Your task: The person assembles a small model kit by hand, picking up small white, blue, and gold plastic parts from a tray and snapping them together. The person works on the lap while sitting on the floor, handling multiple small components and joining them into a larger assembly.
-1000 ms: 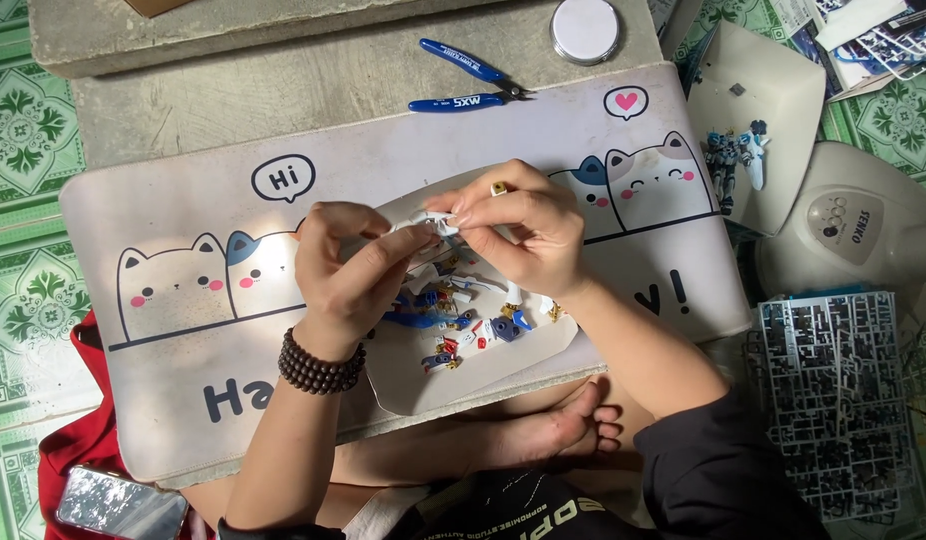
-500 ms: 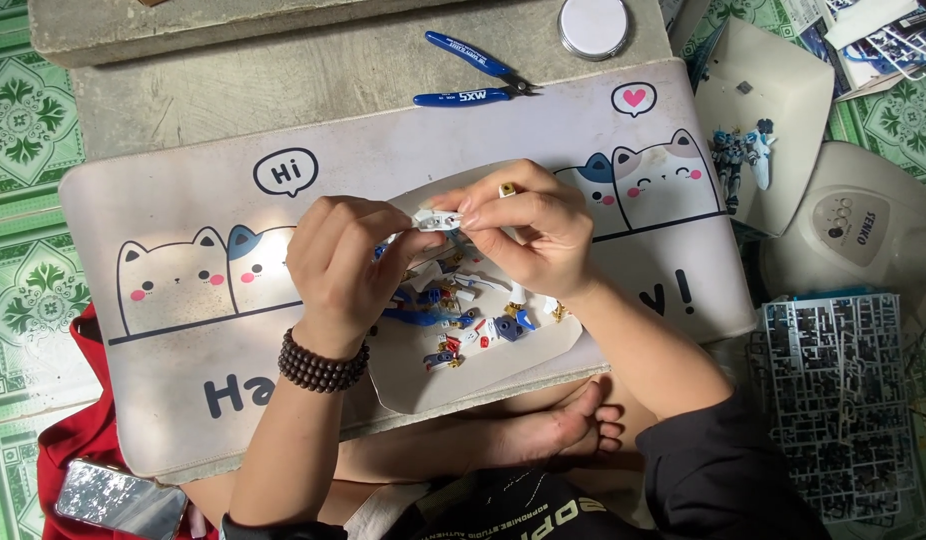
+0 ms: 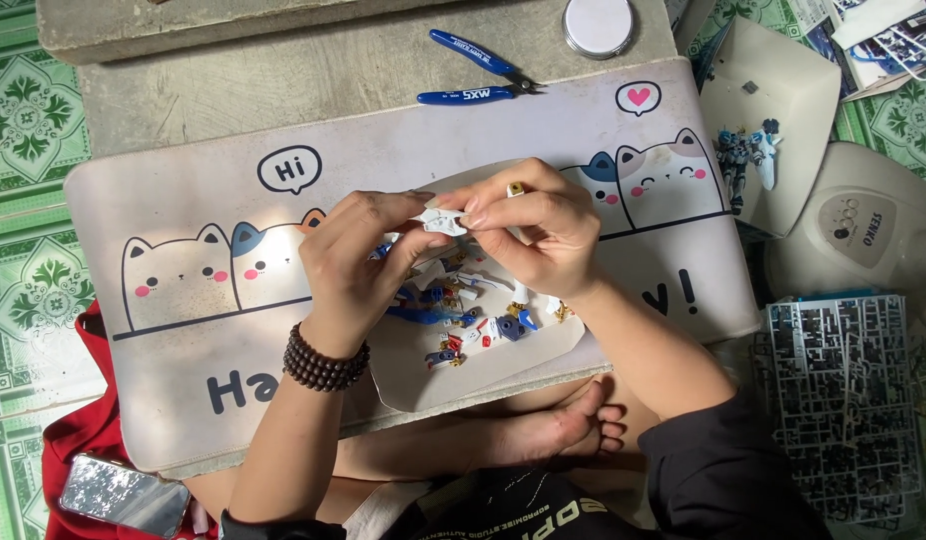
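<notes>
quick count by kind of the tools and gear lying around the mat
blue-handled nippers: 1
round silver tin: 1
grey parts sprue: 1
phone: 1
assembled blue and white figure: 1
total: 5

A home hobby corner: green tiled floor, cat-print mat, model-kit sprues.

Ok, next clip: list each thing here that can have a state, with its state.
small white part: pinched between both hands' fingertips, above the tray.
left hand: closed on the white part.
right hand: closed on the white part.
blue-handled nippers: lying on the concrete, handles spread.
white tray: on the mat, holding loose blue, white and red pieces.
round tin: lid on.
phone: lying flat, screen dark.
</notes>
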